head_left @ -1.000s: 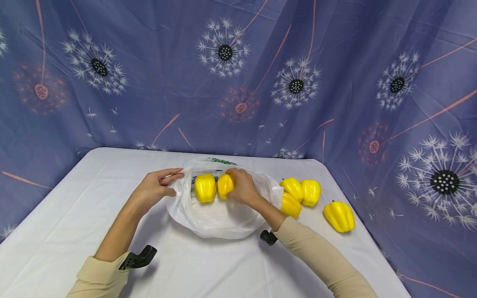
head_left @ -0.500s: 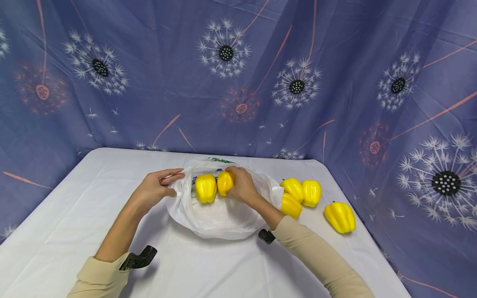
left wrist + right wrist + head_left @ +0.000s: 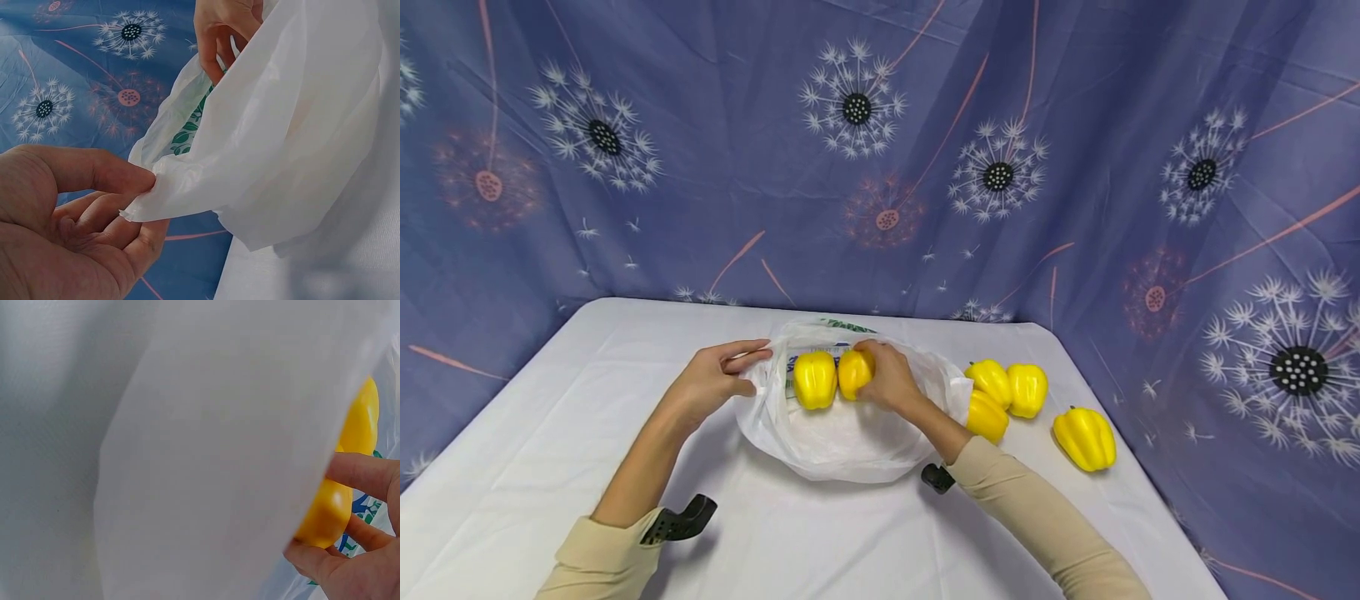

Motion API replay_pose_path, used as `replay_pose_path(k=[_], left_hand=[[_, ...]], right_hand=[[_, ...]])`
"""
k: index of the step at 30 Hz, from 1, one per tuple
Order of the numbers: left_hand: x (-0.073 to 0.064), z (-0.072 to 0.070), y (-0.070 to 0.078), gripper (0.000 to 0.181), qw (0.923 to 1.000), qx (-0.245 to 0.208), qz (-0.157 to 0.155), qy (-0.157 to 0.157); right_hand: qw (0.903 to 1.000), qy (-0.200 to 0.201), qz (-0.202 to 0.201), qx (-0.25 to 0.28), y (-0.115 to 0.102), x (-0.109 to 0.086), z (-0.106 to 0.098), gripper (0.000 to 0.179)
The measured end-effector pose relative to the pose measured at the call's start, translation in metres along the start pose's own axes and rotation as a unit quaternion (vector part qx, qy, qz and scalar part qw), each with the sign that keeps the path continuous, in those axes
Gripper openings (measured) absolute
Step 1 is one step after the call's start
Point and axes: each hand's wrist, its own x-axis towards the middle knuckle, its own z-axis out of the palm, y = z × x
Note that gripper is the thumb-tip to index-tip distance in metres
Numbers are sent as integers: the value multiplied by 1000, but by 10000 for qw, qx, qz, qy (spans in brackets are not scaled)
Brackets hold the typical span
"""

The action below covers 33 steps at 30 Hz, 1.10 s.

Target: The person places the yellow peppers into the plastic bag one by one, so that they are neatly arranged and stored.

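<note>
A white plastic bag [image 3: 842, 467] with green and blue print lies with its mouth spread wide. My left hand [image 3: 703, 385] pinches the bag's left rim between thumb and fingers, as the left wrist view shows at the bag's edge [image 3: 181, 194]. Inside the bag, my right hand [image 3: 889, 379] grips a yellow bell pepper [image 3: 853, 375]. Just left of it in the bag sits another yellow bell pepper [image 3: 815, 381]. In the right wrist view the thumb and fingers wrap the gripped pepper [image 3: 328, 512], partly behind the bag's side.
Right of the bag, three yellow bell peppers [image 3: 1027, 390] lie close together, one partly behind the bag's rim. A separate yellow bell pepper [image 3: 1084, 438] lies farther right, near the edge of the white-covered table [image 3: 550, 433]. A blue dandelion-print curtain [image 3: 737, 150] surrounds the table's back and sides.
Almost nothing moves. Both hands keep their holds on the bag rim and the pepper; the whole view shifts very slightly.
</note>
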Motion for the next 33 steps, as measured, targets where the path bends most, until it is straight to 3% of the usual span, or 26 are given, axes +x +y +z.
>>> replay_pose_path(k=[21, 33], left_hand=[[0, 0, 0, 78, 9999, 112, -14, 49], [-1, -1, 1, 79, 10000, 80, 11, 19]], right_hand=[[9985, -436, 138, -284, -2, 4, -5, 73], [9978, -466, 146, -452, -3, 4, -5, 73]])
